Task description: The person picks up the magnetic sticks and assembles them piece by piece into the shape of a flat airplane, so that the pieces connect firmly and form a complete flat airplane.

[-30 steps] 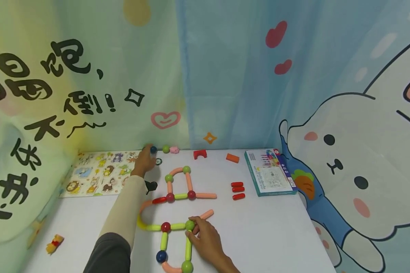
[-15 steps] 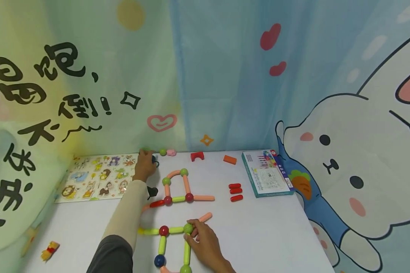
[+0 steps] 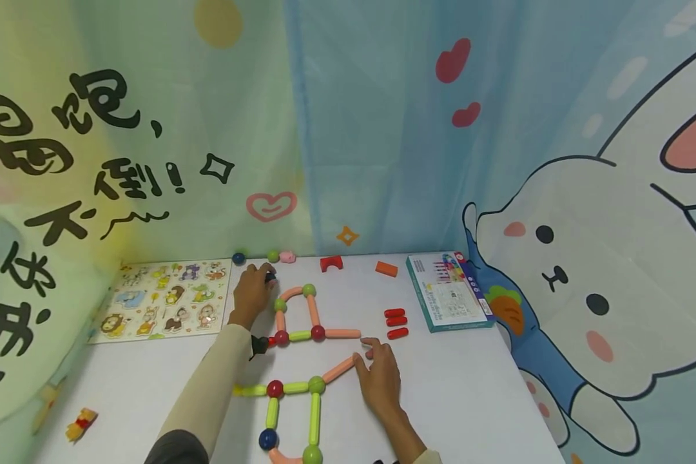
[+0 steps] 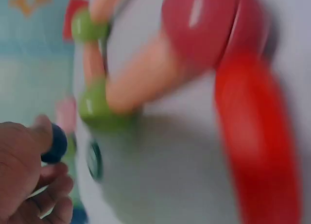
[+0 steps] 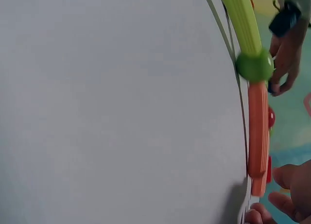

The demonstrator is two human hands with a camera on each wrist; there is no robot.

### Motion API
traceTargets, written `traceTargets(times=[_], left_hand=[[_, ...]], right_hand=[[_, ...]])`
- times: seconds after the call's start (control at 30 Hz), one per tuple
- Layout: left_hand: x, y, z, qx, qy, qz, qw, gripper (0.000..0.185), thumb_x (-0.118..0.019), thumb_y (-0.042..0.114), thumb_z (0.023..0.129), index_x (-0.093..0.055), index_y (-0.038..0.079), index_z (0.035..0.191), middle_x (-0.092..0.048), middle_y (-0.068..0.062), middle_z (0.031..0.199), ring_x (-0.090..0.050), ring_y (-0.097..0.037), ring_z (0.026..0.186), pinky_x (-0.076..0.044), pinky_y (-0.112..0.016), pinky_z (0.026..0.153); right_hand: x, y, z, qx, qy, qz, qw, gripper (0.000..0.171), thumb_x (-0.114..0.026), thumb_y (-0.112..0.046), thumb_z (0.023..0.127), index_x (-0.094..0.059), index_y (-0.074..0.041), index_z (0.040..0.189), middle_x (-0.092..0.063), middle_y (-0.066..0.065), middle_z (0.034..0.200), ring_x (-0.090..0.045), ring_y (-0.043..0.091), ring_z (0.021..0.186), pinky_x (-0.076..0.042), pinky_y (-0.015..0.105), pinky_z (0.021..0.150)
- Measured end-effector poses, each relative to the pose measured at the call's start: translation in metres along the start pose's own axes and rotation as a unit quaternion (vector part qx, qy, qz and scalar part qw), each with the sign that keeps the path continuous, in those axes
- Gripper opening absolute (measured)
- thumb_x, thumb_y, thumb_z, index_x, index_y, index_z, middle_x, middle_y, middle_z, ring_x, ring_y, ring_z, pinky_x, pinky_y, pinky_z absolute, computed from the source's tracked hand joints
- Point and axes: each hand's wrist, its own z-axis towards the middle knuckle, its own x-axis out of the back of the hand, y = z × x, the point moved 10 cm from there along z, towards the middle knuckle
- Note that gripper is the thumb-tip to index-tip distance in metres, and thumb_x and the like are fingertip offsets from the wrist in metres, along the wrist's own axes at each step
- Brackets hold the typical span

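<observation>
My left hand (image 3: 252, 298) pinches a dark blue ball (image 4: 57, 144) between thumb and fingers, above the table beyond the magnetic stick-and-ball pieces. Near the tip of a peach stick (image 3: 339, 370) is my right hand (image 3: 381, 380), its fingers loosely spread and holding nothing. In the head view that stick runs from a green ball (image 3: 316, 385) in the nearer frame of sticks and balls. Farther back, a second frame has two red balls, two green balls and peach sticks; its loose-ended peach stick (image 3: 342, 334) points right. A blue ball (image 3: 268, 439) sits in the nearer frame.
Another blue ball (image 3: 239, 258), a green ball (image 3: 273, 256) and a pink piece (image 3: 287, 257) lie along the back edge. An animal picture sheet (image 3: 165, 299) lies left, a teal box (image 3: 449, 293) right. Several red sticks (image 3: 396, 316) and a small bear figure (image 3: 82, 425) lie on the table.
My left hand has come nearer from the back edge with a blue ball, leaving another blue ball in view there. My right hand has left the green ball and moved right and farther back.
</observation>
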Motion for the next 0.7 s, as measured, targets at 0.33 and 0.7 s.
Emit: traceTargets(times=[0.33,0.7], left_hand=[[-0.048,0.102,-0.037,-0.143,-0.053,-0.01,0.9883,0.033,-0.078,0.034,0.098,-0.07,0.016,0.125,-0.075,-0.008,0.112,-0.063,-0.025,0.102,-0.057,-0.044,0.095],[-0.088,0.133,-0.052,-0.191,-0.08,0.059,0.9765,0.039,-0.079,0.037,0.096,-0.072,0.018,0.13,-0.078,-0.006,0.114,-0.061,-0.024,0.101,-0.051,-0.043,0.099]], right_hand=[[-0.003,0.0,0.022,-0.011,-0.012,0.009,1.0,0.045,-0.08,-0.022,0.096,-0.067,-0.019,0.138,-0.065,0.003,0.101,-0.054,0.013,0.08,-0.044,0.028,0.07],[-0.009,0.0,0.037,0.004,-0.024,-0.019,1.0,0.016,-0.08,-0.02,0.096,-0.074,-0.017,0.111,-0.063,0.002,0.091,-0.056,0.014,0.078,-0.043,0.031,0.069]])
